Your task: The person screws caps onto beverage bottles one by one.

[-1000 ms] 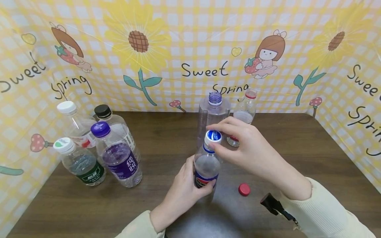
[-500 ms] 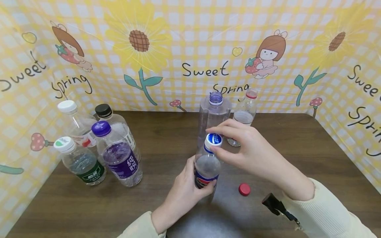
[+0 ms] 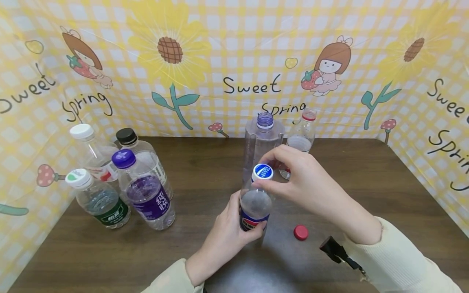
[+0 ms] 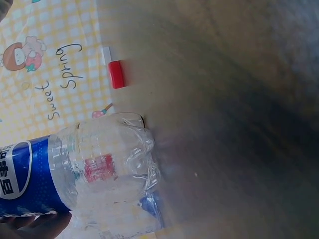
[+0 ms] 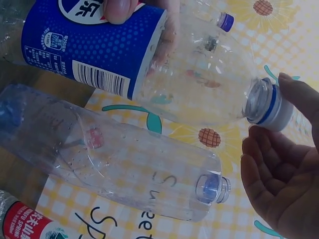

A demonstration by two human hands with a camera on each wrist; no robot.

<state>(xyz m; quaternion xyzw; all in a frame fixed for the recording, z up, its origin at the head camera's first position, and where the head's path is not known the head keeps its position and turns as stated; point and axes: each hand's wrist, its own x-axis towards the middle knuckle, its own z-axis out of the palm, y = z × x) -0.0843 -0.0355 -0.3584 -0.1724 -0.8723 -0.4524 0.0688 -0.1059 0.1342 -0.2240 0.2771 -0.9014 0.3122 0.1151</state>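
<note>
In the head view my left hand (image 3: 229,240) grips a clear plastic bottle (image 3: 254,201) round its blue label, the thumb in front and the fingers largely hidden behind it. The bottle stands upright. My right hand (image 3: 304,175) pinches the white cap (image 3: 263,172) with the blue printed top at the bottle's mouth, thumb on the near side and forefinger on the far side. From the right wrist, the cap (image 5: 280,112) shows above a blue ring on the neck, with thumb and fingers at its sides. The left wrist view shows the bottle's clear base (image 4: 114,154).
Behind the hands stand an uncapped tall clear bottle (image 3: 253,138) and an uncapped smaller one (image 3: 302,132). A red cap (image 3: 301,232) lies at the right on the brown table (image 3: 198,171). Several capped bottles, one with a purple label (image 3: 148,199), stand at the left.
The cap's print has turned, and my right thumb and forefinger have shifted round the cap. My left hand and the bottle stay nearly in place.
</note>
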